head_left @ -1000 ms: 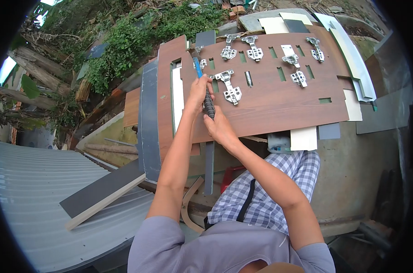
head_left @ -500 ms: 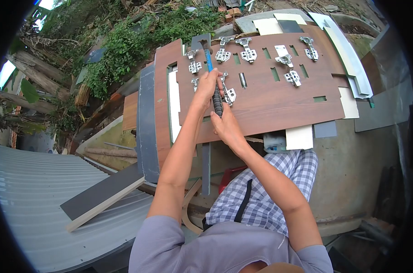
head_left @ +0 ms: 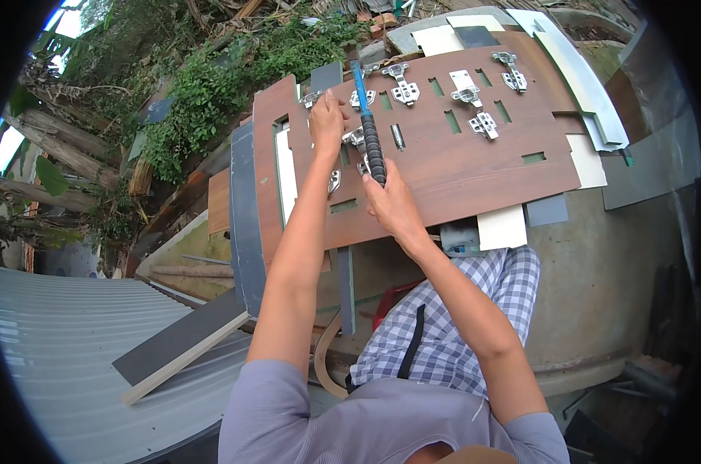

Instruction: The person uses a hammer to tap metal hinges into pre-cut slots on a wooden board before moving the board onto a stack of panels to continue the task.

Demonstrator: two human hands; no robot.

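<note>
Outdoors, we worked at a wood-grain board (head_left: 474, 166) laid flat over a concrete base, with cabinet hinges set out across it. Our right hand (head_left: 391, 203) was closed around the black ribbed grip of a hammer (head_left: 368, 124), whose blue shaft ran up and away from us toward the far edge of the board; the head was too small to make out clearly. Our left hand (head_left: 327, 120) rested on the board just beside the shaft, fingers pressed down at a hinge (head_left: 355, 139) near the left row; we could not tell whether it pinched the hinge or only steadied it. Other hinges (head_left: 482, 124) lay well apart to the right. In our judgement, sound practice called for the steadying fingers to stay clear of the hammer's path, the hinge seated square over its slot, and short, controlled taps rather than full swings, since the thin board overhung its support.
</note>
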